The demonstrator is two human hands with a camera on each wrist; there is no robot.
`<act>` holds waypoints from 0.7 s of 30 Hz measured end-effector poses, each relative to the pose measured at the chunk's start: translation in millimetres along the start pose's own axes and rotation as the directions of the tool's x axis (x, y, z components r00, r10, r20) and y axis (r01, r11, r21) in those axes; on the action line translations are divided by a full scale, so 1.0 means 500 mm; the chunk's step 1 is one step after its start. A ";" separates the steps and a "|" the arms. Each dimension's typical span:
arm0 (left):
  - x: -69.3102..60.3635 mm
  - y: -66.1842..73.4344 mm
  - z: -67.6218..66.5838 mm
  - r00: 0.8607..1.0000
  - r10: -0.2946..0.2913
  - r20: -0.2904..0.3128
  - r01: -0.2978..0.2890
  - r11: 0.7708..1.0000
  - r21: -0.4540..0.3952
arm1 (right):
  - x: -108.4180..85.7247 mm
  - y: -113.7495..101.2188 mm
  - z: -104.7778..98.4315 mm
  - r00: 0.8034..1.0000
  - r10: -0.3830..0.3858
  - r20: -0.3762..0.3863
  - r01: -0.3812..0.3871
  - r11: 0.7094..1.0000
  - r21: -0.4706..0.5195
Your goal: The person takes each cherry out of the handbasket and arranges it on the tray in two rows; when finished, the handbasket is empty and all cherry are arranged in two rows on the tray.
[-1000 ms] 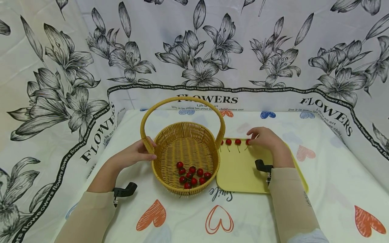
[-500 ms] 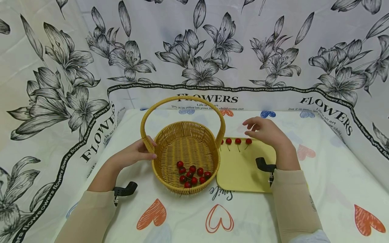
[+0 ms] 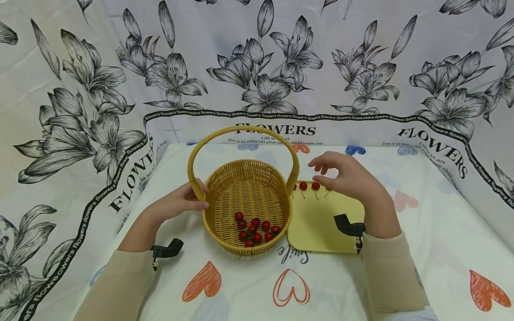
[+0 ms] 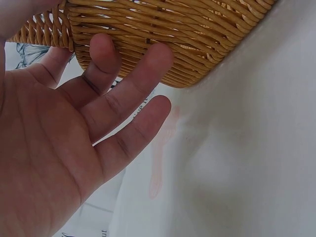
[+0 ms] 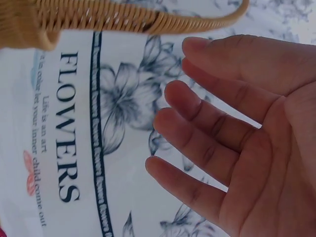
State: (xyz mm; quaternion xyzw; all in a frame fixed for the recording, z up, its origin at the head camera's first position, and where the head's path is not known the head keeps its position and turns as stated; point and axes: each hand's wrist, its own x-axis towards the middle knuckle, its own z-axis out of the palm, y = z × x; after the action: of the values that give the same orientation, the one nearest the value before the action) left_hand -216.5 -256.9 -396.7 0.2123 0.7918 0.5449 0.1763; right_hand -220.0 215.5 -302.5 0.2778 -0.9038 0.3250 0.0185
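Observation:
A yellow wicker basket (image 3: 245, 187) with a tall arched handle stands on the table, with several red cherries (image 3: 257, 232) at its near side. My left hand (image 3: 181, 201) grips its left side between thumb and forefinger, at the foot of the handle. In the left wrist view the other fingers (image 4: 133, 136) are spread beside the woven wall (image 4: 163, 29). Over the far edge of a yellow tray (image 3: 321, 223) hovers my right hand (image 3: 347, 174), relaxed and holding nothing. Several stemmed cherries (image 3: 316, 186) lie in a row along that tray edge, one partly behind the right hand.
The tray sits against the basket's right side. A white cloth (image 3: 241, 285) printed with hearts covers the table. Curtains (image 3: 257, 53) with black flower prints hang behind and at the sides. Each wrist wears a black camera mount (image 3: 348, 226).
The right hand has let go of the rightmost cherry in the tray's row, risen away and then shifted left over the row. The left hand still holds the basket in place.

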 end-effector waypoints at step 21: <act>0.003 -0.003 -0.003 1.000 0.006 0.006 -0.006 1.000 -0.004 | 0.026 -0.114 0.123 0.928 -0.270 0.257 0.282 0.959 -0.008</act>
State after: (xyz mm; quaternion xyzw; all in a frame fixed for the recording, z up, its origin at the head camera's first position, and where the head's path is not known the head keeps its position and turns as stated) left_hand -218.9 -257.7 -397.9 0.2160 0.7894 0.5465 0.1773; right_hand -192.5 136.4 -315.4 0.4409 -0.8577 0.2606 -0.0455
